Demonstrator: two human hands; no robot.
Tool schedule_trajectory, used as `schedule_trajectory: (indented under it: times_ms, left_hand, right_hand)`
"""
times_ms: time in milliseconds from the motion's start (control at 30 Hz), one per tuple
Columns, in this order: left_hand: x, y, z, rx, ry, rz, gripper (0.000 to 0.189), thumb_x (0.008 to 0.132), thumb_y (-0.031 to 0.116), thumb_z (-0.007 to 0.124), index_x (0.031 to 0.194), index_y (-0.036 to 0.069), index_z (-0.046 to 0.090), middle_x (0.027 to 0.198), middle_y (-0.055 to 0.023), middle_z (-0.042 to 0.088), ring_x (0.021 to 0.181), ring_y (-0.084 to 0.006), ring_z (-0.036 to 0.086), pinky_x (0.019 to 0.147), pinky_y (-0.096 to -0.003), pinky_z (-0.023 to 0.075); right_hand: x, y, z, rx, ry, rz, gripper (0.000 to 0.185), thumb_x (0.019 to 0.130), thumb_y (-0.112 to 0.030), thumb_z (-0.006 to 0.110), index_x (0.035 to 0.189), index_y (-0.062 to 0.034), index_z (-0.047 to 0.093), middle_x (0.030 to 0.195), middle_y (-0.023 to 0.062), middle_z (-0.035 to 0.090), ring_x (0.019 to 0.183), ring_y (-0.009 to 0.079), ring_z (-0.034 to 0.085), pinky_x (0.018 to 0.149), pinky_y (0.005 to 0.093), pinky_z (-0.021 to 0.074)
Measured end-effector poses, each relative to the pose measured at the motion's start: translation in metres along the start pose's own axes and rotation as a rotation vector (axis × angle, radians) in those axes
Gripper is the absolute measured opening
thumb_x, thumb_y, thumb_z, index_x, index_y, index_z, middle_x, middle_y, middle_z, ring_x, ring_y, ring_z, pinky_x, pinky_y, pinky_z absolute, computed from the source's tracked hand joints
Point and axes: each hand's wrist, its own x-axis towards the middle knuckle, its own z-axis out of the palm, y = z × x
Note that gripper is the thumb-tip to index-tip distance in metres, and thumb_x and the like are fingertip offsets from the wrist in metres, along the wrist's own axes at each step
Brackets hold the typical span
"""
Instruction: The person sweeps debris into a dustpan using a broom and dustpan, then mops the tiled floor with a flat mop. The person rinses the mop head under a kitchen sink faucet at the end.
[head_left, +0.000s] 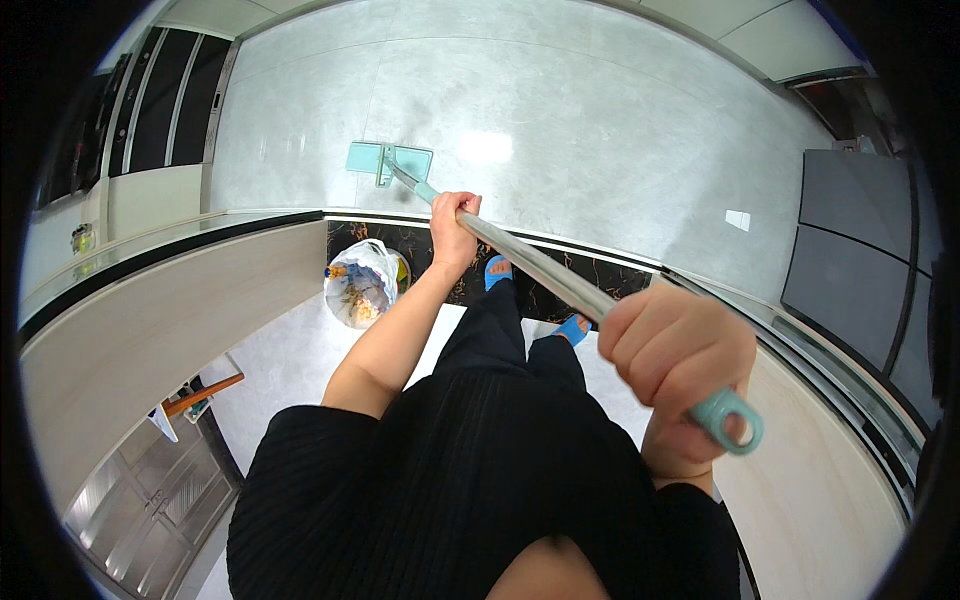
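A flat mop with a pale teal head (367, 159) and a metal pole (540, 271) stretches across the view. My left hand (454, 232) is closed around the middle part of the pole, just above its teal lower sleeve. Near the upper end, my right hand (679, 360) grips the pole, and the teal end cap with its hanging loop (739, 426) sticks out below that hand. The mop head rests on the grey tiled floor (570, 112), beyond the doorway. It lies ahead and to the left of my feet in blue slippers (576, 330).
A bin with a white plastic liner (367, 270), full of rubbish, stands by the dark marbled threshold (615, 279). Walls and glass sliding-door panels flank me. A dark grey refrigerator (855, 247) is at the right, cabinets with a black appliance (172, 97) at the left.
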Motion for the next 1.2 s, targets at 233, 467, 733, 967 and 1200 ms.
schedule_trajectory:
  times_ms: [233, 467, 733, 967, 1200]
  left_hand:
    - [-0.048, 0.055, 0.018, -0.183, -0.344, 0.000, 0.019, 0.070, 0.016, 0.072, 0.070, 0.004, 0.058, 0.070, -0.0097, 0.053, 0.070, -0.0234, 0.051, 0.064, -0.0317, 0.0428]
    - [-0.098, 0.165, 0.112, -0.396, -0.466, 0.233, 0.027, 0.066, 0.021, 0.075, 0.060, 0.005, 0.054, 0.064, -0.0074, 0.054, 0.069, -0.0264, 0.048, 0.063, -0.0353, 0.0395]
    - [-0.139, 0.254, 0.245, -0.629, -0.753, 0.486, 0.022, 0.066, 0.015, 0.073, 0.066, 0.005, 0.053, 0.069, -0.0079, 0.055, 0.074, -0.0277, 0.048, 0.067, -0.0357, 0.0407]
    - [-0.149, 0.282, 0.353, -0.618, -0.907, 0.712, 0.015, 0.064, 0.006, 0.068, 0.066, 0.006, 0.053, 0.072, -0.0091, 0.057, 0.076, -0.0312, 0.050, 0.069, -0.0385, 0.0420]
    - [-0.174, 0.285, 0.311, -0.311, -1.207, 0.747, 0.022, 0.066, 0.019, 0.063, 0.057, 0.004, 0.050, 0.065, -0.0146, 0.054, 0.070, -0.0357, 0.049, 0.062, -0.0433, 0.0413]
  right_hand:
    - [-0.020, -0.069, -0.005, 0.020, -0.150, -0.014, 0.014, 0.066, -0.006, 0.058, 0.055, -0.0056, 0.048, 0.054, 0.0080, 0.046, 0.039, 0.0200, 0.043, 0.040, 0.0300, 0.0359]
    - [-0.075, -0.192, -0.019, -0.153, -0.297, 0.169, 0.029, 0.074, -0.009, 0.060, 0.049, -0.0085, 0.045, 0.045, 0.0009, 0.042, 0.036, 0.0139, 0.041, 0.042, 0.0251, 0.0369]
    - [-0.164, -0.252, 0.001, -0.522, -0.066, 0.159, 0.027, 0.071, -0.010, 0.060, 0.048, -0.0084, 0.044, 0.043, -0.0005, 0.041, 0.035, 0.0128, 0.040, 0.042, 0.0240, 0.0365]
    - [-0.217, -0.235, 0.010, -0.939, 0.511, 0.077, 0.011, 0.049, -0.006, 0.053, 0.050, -0.0082, 0.042, 0.043, 0.0028, 0.040, 0.036, 0.0154, 0.037, 0.043, 0.0259, 0.0329]
    - [-0.229, -0.241, 0.041, -1.006, 0.812, -0.079, 0.026, 0.068, -0.012, 0.065, 0.052, -0.0112, 0.043, 0.043, -0.0023, 0.043, 0.035, 0.0097, 0.040, 0.042, 0.0210, 0.0342]
